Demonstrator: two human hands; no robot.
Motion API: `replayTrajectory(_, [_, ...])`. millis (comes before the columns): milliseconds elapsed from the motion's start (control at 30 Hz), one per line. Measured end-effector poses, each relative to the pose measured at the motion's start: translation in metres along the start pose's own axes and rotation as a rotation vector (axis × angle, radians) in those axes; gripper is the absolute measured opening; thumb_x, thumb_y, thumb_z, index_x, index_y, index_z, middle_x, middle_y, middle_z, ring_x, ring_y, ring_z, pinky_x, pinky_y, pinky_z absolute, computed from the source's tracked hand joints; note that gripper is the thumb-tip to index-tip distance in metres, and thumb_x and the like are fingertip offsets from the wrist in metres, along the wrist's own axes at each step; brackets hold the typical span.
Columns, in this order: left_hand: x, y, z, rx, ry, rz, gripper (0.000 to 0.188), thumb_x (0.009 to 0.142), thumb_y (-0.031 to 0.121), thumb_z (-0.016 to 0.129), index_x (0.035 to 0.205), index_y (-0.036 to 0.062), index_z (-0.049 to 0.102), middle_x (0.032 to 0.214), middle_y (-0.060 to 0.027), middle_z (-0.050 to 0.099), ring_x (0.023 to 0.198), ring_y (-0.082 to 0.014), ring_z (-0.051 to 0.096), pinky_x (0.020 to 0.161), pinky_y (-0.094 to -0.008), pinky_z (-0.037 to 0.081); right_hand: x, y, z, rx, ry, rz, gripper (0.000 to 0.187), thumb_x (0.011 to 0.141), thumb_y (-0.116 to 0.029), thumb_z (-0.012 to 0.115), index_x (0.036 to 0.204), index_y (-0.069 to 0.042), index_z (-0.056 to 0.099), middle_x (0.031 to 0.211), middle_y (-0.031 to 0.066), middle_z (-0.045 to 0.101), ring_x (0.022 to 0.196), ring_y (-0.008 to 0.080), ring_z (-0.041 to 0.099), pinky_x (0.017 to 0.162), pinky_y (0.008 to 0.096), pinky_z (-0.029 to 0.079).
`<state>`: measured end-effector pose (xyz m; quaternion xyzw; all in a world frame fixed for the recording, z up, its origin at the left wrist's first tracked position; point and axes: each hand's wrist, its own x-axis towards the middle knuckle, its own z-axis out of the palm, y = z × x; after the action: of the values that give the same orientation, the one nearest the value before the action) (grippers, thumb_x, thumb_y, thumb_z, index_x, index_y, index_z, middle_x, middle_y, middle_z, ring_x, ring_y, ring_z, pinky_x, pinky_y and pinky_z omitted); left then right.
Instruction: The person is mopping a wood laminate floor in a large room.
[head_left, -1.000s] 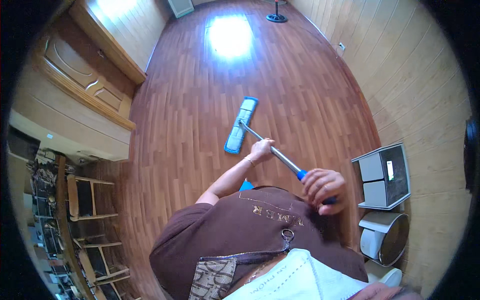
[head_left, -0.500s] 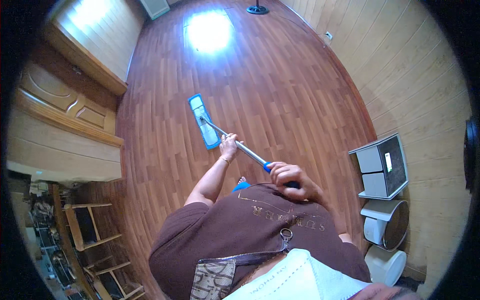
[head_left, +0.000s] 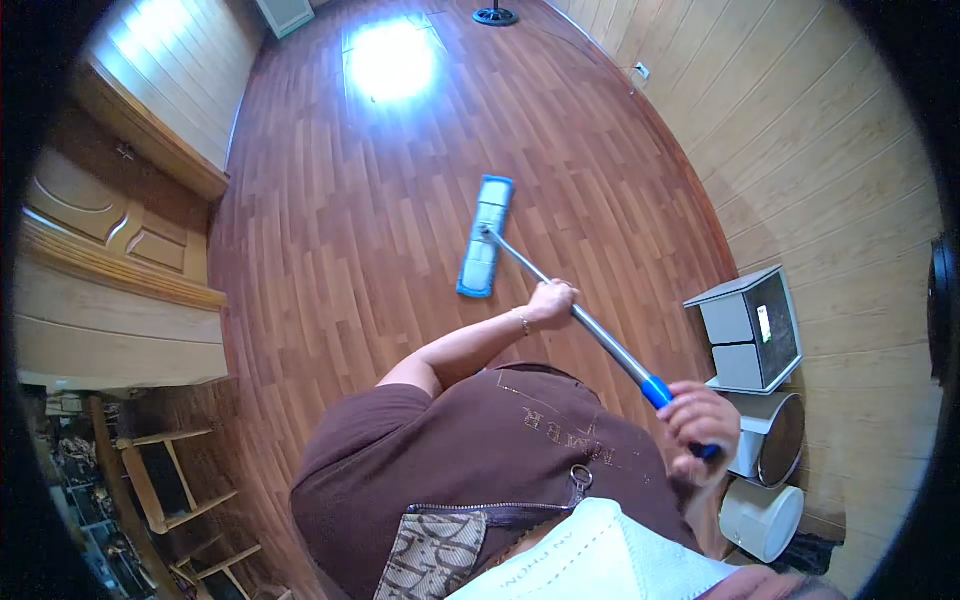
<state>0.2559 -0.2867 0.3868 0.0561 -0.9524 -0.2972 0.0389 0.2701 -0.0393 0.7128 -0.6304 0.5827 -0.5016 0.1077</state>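
Note:
A flat mop (head_left: 484,240) with a blue-edged, pale rectangular head lies on the wood-look floor ahead of me. Its silver pole slants from the head down to the right, toward my body. Partway along the pole, my left hand (head_left: 552,303) is wrapped round the metal, a thin bracelet on its wrist. My right hand (head_left: 704,428) grips the blue handle end, at the right of my brown shirt. The dark blue tip of the handle pokes out below the right hand's fingers.
On the right by the panelled wall stand a small grey-white cabinet (head_left: 742,335), a round-topped container (head_left: 768,440) and a white bin (head_left: 762,520). Wooden chairs (head_left: 165,478) and a panelled door (head_left: 120,220) are at left. A black round stand base (head_left: 495,17) sits far ahead.
The mop head has swept to the right and turned, now leaning the other way. Both hands have moved right with the pole, the right hand also lower.

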Motion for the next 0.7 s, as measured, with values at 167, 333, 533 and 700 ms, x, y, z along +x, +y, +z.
replayTrajectory(167, [0.046, 0.046, 0.001, -0.091, -0.170, 0.265, 0.012, 0.067, 0.025, 0.063, 0.071, 0.0143, 0.067, 0.077, -0.0113, 0.067, 0.082, -0.0319, 0.066, 0.070, -0.0449, 0.053, 0.003, -0.014, -0.026, -0.126, -0.174, -0.152, 0.039, 0.074, -0.043, 0.076, 0.060, -0.012, 0.058, 0.070, 0.0022, 0.066, 0.076, 0.0211, 0.068, 0.080, 0.0420, 0.051])
replayTrajectory(333, [0.056, 0.069, -0.015, -0.087, -0.234, 0.323, 0.017, 0.067, 0.031, 0.062, 0.069, 0.0149, 0.064, 0.075, -0.0106, 0.064, 0.084, -0.0324, 0.064, 0.071, -0.0474, 0.049, 0.001, 0.002, -0.023, 0.101, -0.058, -0.280, 0.041, 0.078, -0.038, 0.076, 0.057, -0.013, 0.051, 0.068, 0.0014, 0.066, 0.072, 0.0188, 0.069, 0.074, 0.0374, 0.053])
replayTrajectory(533, [0.103, 0.041, -0.032, -0.062, -0.177, 0.301, 0.015, 0.069, 0.030, 0.062, 0.072, 0.0154, 0.063, 0.076, -0.0089, 0.064, 0.084, -0.0310, 0.064, 0.070, -0.0470, 0.046, 0.047, 0.050, -0.060, 0.146, -0.176, -0.355, 0.044, 0.078, -0.040, 0.075, 0.055, -0.014, 0.049, 0.067, 0.0010, 0.066, 0.072, 0.0179, 0.069, 0.072, 0.0365, 0.054])
replayTrajectory(700, [0.158, -0.031, -0.070, 0.074, -0.076, 0.120, 0.005, 0.065, 0.017, 0.061, 0.070, 0.0162, 0.059, 0.069, -0.0060, 0.060, 0.078, -0.0287, 0.062, 0.075, -0.0491, 0.041, 0.127, 0.135, -0.068, 0.285, -0.234, -0.433, 0.041, 0.078, -0.034, 0.077, 0.057, -0.012, 0.050, 0.066, 0.0032, 0.062, 0.071, 0.0209, 0.069, 0.072, 0.0390, 0.054])
